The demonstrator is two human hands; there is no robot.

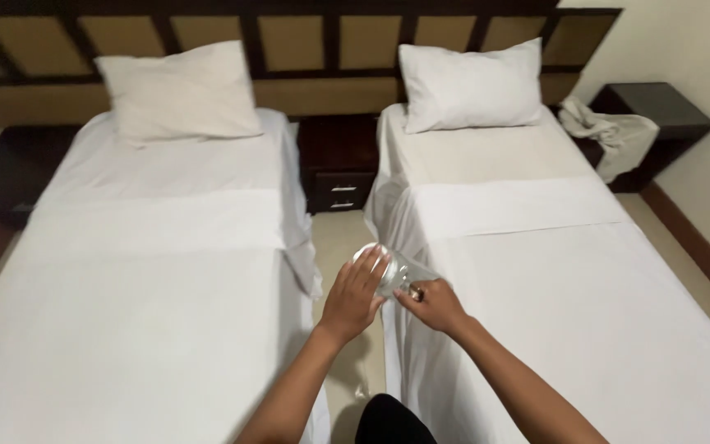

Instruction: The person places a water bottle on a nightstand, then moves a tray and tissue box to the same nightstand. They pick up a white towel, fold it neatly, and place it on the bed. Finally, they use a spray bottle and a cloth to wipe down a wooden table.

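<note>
Glass point(400, 275), clear and see-through, sits between both hands in the gap that separates the two beds, held in the air above the strip of floor point(334, 238). It lies tilted on its side, with its long axis running from upper left to lower right, one end toward the nightstand and the other toward the right hand. The left hand point(355, 296) is curled over the far, upper end of the glass, fingers spread across its round end, so it is grasping the glass from the left. The right hand point(433, 304) pinches the near, lower end, thumb and fingertips closed on it; what exactly the fingertips press on is too blurred to tell. Both hands are about equally close to the glass, one at each end. Left of the glass lies the left bed point(141, 279) with a white sheet and a pillow point(178, 90). Right of the glass is the right bed point(569, 279) with its own pillow point(470, 82). Beyond the glass, between the bed heads, stands a dark nightstand point(338, 168). Far right of the glass, a crumpled towel point(610, 131) hangs over a dark side table point(659, 111).
</note>
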